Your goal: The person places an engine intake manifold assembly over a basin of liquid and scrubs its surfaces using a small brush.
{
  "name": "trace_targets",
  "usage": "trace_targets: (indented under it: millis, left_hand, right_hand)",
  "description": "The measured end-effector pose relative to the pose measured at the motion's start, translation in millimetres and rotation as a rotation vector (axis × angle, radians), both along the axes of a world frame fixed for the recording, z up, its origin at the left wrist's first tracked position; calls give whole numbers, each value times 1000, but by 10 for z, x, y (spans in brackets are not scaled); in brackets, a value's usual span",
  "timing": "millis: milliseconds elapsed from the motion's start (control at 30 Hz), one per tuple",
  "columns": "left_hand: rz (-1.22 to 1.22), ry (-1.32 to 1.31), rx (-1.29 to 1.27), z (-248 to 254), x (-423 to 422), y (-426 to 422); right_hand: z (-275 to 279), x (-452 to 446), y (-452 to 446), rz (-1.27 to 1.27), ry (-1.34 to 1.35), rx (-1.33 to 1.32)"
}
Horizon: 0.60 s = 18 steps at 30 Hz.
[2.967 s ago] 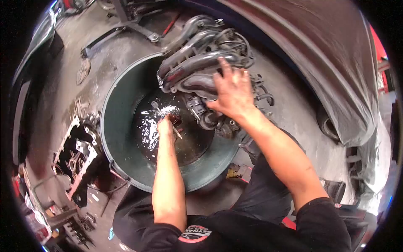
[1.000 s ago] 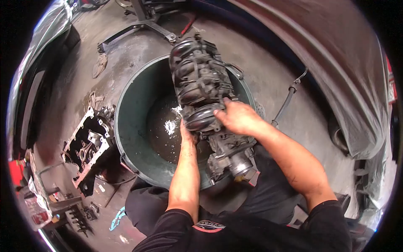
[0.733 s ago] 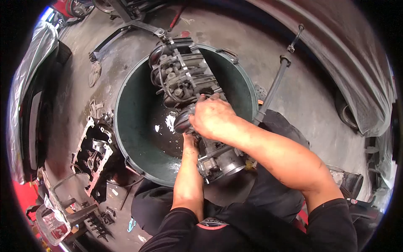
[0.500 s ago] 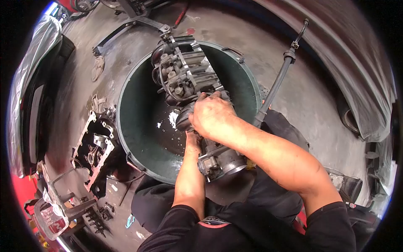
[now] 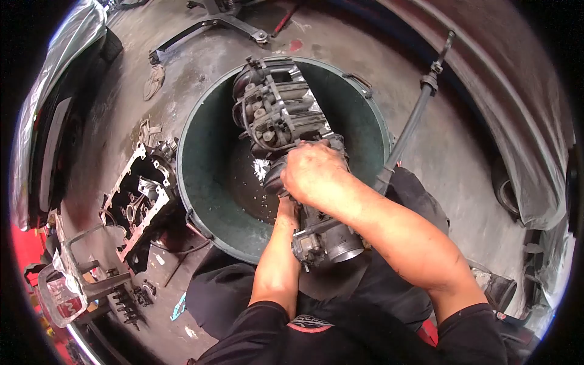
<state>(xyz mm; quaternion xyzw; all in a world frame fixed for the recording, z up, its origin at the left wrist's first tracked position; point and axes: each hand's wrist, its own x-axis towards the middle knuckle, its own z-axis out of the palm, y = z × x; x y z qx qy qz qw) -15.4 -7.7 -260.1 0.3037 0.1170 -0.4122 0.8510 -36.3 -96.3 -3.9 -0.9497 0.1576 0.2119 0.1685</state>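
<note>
While it's held, the manifold slants lengthwise; mouth toward the person.

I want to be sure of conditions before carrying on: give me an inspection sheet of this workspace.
Surface: grey floor, stained, with darker patches.
Job's things: ribbed engine part held over a green tub with dark liquid at its bottom.
Clutter: engine block and crumpled cloth left of the tub; grey rod to its right.
Hands: right hand on top of the part, fingertips hidden; left hand low against it, fingers hidden.
Cables: thin dark line along the part, hose or cable unclear.
Surroundings: grey sheeting at right.
</note>
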Motion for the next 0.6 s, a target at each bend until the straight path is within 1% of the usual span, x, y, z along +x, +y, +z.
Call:
trace_targets:
  millis: [67,100,200,233,333,367,467,500,600]
  left_hand:
    - [5,-2,27,41,-36,21]
    - [9,-4,42,71,-58,29]
    - [18,-18,100,192,-128,38]
    - [28,-24,115,223,-145,41]
    - [58,-68,214,395,-183,19]
    - [70,-90,254,472,-188,6]
    - [72,-191,411,769,-187,-57]
    - [62,-240,480,910,-172,-80]
    - [-27,-435,731,1359,-150,-152]
  right_hand:
    - [120,68,107,37,72,-27]
    - [148,109,152,34,111,2]
    - [143,159,242,108,136,-43]
    - [68,149,301,38,53,-75]
    - [-62,203,302,118,29,-109]
    - [-183,210,325,132,39,-118]
    - [-108,241,303,215,103,-129]
    - [-107,282,301,171,126,-80]
    - [-153,282,315,222,102,-104]
